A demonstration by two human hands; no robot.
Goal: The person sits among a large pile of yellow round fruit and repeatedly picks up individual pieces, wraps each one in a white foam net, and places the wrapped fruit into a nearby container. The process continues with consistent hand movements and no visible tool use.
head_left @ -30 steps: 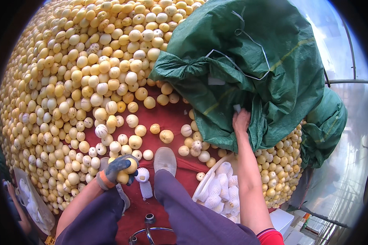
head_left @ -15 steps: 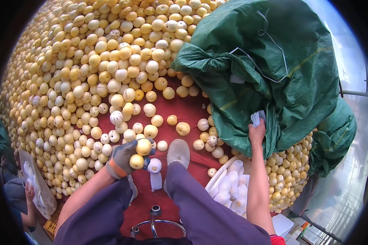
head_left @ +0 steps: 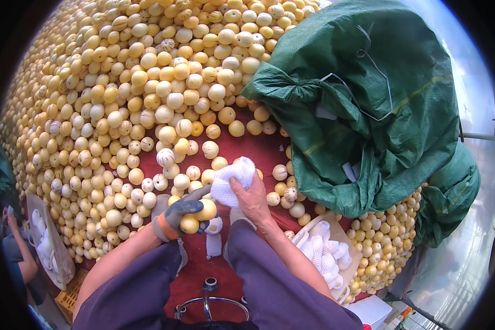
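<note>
My left hand [head_left: 173, 218], in a grey-blue glove with an orange cuff, is closed round two smooth yellow pepino melons [head_left: 207, 210]. Bare, my right hand [head_left: 253, 202] grips a white foam net sleeve [head_left: 231, 180] just above and beside them. The sleeve looks bunched, and whether it is one or several I cannot tell. Below the left hand, between my feet, lies a melon in a foam net [head_left: 214, 245] on the red ground cover [head_left: 195, 275].
A huge heap of pepino melons [head_left: 99, 115] spreads across the left and back. The big green woven sack [head_left: 368, 126] slumps at the right, with white pieces in its folds. Near my right knee sits a pale crate [head_left: 345, 290] of netted melons. A co-worker's arm [head_left: 21, 242] shows far left.
My right hand has come left from the green sack, bringing the white foam net sleeve close to my left hand. The left hand still holds the two melons, turned slightly.
</note>
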